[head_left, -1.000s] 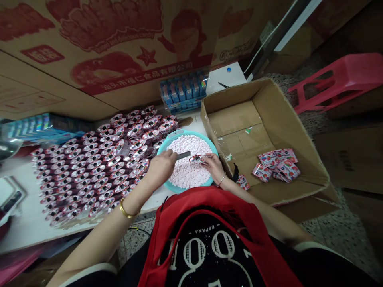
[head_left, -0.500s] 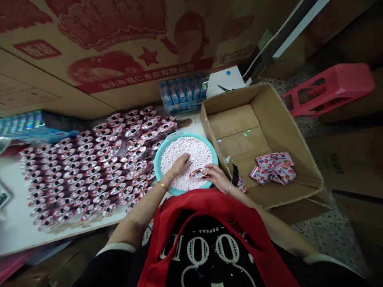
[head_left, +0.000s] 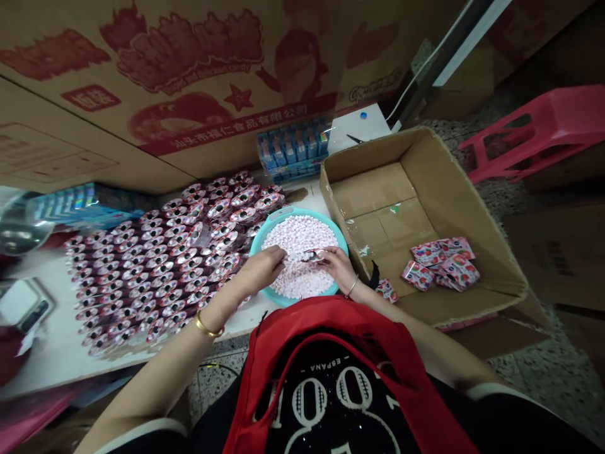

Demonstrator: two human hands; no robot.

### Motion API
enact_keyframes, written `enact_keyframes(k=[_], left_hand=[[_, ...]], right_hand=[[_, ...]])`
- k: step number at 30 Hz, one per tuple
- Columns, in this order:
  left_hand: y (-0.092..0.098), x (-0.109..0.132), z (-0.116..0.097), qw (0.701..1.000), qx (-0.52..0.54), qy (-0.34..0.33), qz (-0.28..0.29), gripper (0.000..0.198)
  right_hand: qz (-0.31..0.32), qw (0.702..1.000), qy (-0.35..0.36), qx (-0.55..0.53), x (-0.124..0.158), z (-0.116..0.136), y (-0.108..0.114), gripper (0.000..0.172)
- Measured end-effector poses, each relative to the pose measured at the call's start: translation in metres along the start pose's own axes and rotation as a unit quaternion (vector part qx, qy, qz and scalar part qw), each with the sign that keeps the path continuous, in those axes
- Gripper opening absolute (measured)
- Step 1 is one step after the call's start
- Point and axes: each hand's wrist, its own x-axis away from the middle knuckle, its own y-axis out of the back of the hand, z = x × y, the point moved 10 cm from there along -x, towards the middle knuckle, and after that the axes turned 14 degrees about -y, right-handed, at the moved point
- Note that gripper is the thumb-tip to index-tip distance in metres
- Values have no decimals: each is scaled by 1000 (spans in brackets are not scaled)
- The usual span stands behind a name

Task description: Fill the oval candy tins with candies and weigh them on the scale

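Observation:
A teal basin (head_left: 265, 233) full of small pink-white candies (head_left: 302, 233) sits on the table in front of me. Over it, my right hand (head_left: 338, 265) pinches a small red-and-silver packet (head_left: 312, 255). My left hand (head_left: 262, 268) is closed next to the packet's left end, fingers curled on a small grey scoop-like piece and some candies. To the left lie rows of several empty packets (head_left: 165, 258) with dark openings.
An open cardboard box (head_left: 477, 208) on the right holds a few filled packets (head_left: 442, 261). Blue cartons (head_left: 293, 148) stand behind the basin and printed cardboard sheets (head_left: 189, 82) lean at the back. A pink stool (head_left: 539, 129) stands far right. One more packet (head_left: 386, 290) lies by the box.
My left hand went into the candies half a second ago and has come back up to the packet held by my right hand. The camera view shifted slightly.

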Motion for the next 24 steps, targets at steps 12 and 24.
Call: enact_keyframes(k=[12, 24], left_hand=[[28, -10, -45, 976, -184, 74, 87, 24], [3, 21, -29, 990, 3, -5, -142, 23]], right_hand=[[4, 1000, 3, -12, -5, -4, 3, 35], [154, 985, -60, 42, 18, -21, -55, 37]])
